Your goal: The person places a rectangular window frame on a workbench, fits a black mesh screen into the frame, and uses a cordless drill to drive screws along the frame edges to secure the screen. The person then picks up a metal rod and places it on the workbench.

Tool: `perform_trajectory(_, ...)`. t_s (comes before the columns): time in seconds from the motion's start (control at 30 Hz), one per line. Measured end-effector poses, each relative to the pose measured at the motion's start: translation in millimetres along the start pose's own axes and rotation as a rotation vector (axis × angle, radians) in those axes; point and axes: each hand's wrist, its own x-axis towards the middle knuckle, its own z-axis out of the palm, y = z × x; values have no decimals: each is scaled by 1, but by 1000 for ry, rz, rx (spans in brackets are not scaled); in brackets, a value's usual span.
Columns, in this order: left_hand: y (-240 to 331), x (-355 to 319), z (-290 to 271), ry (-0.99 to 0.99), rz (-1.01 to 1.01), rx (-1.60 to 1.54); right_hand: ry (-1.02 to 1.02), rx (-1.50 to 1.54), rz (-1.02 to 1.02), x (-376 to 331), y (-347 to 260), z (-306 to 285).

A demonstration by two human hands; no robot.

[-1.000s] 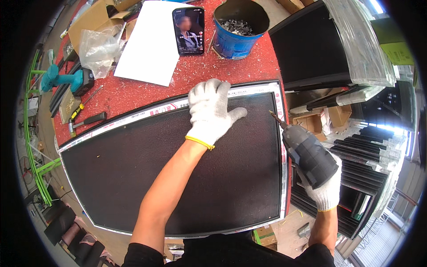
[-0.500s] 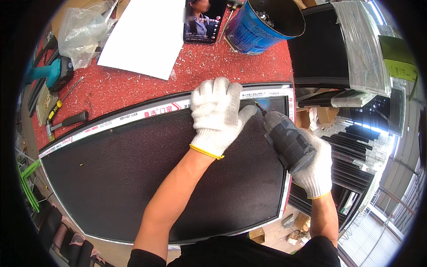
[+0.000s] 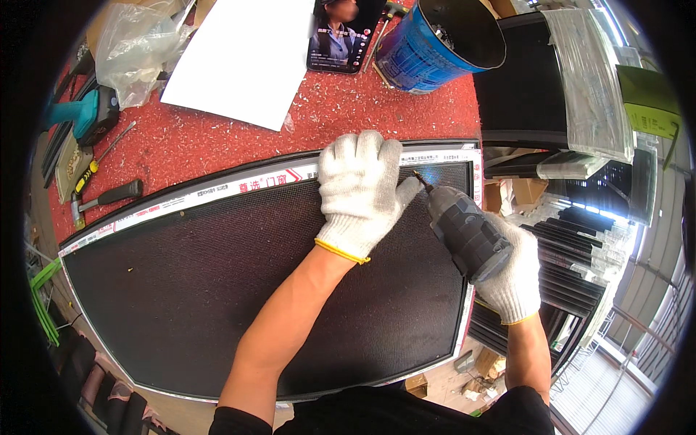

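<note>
A black mesh window screen (image 3: 217,268) with a metal frame, partly covered by white-and-red film, lies across the red table. My left hand (image 3: 360,185), in a white knit glove with a yellow cuff, rests over the frame's far bar. Its fingers lie flat on that bar, thumb stretched toward the drill's tip. In my gloved right hand (image 3: 516,272) is a dark grey power drill (image 3: 467,233), gripped at its rear; the handle is mostly hidden. The drill's thin bit (image 3: 422,180) points at the frame's inner edge near the far right corner, close to the left thumb.
Beyond the screen stand a blue bucket (image 3: 417,54) with small metal pieces, a phone (image 3: 339,40) and a white sheet (image 3: 235,65). A teal power tool (image 3: 76,116), a hammer (image 3: 109,196) and a clear plastic bag (image 3: 134,58) lie left. Stacked dark frames (image 3: 565,261) fill the right side.
The view has shifted slightly, and the phone's picture has changed. Both hands keep nearly the same pose, with the drill still near the frame's far right corner.
</note>
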Motion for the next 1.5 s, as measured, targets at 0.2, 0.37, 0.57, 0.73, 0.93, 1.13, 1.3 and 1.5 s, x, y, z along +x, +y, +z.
perform_trajectory(0.2,1,-1,1,-44,-17,17,-64,-2,89,-2,-1,0)
perform_trajectory(0.37,2,4,-8,-114,-33,22,12,-20,77,-7,-10,9)
perform_trajectory(0.57,-12,34,-30,-447,70,126,0,-129,89,-5,-27,11)
perform_trajectory(0.73,-15,40,-33,-479,75,56,-49,-295,140,4,-44,0)
perform_trajectory(0.93,-17,39,-29,-456,75,49,-111,-408,176,18,-57,-11)
perform_trajectory(1.13,-17,37,-23,-405,87,90,-170,-382,93,32,-66,-26)
perform_trajectory(1.3,-18,34,-19,-292,113,98,-229,-526,81,40,-72,-29)
perform_trajectory(1.5,-17,35,-12,-359,73,104,-224,-477,80,63,-71,-39)
